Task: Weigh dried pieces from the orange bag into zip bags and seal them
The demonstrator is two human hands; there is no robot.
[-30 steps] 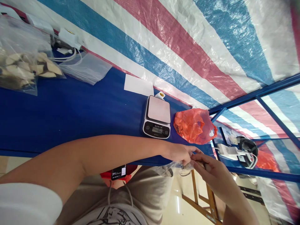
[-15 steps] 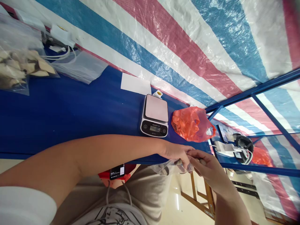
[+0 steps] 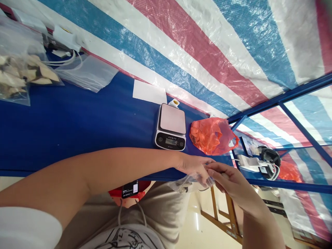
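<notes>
My left hand [image 3: 194, 166] is closed on a clear plastic bag [image 3: 185, 182] just off the front edge of the table. Some dark and pale small pieces show through the bag, too blurred to name. My right hand [image 3: 229, 181] meets it at the bag's mouth, thumb and fingers curled together. Small pale pieces [image 3: 225, 176] peek out between the right fingers, mostly hidden. Beyond the hands, a kitchen scale [image 3: 171, 126] with a bare platform and lit display stands on the blue table [image 3: 90, 128]. An orange-red plastic bag [image 3: 211, 136] lies to its right.
At the far left are clear bags of pale dried slices [image 3: 38, 71], flat zip bags [image 3: 89, 71] and white cables [image 3: 64, 62]. White paper [image 3: 149, 91] lies behind the scale. A phone [image 3: 130, 189] rests at my lap. Blue frame bars [image 3: 285, 186] run along the right; striped sheeting hangs behind.
The fingers of both hands have shifted slightly at the bag's mouth. The pale pieces in the right hand show less than before. The view has moved slightly.
</notes>
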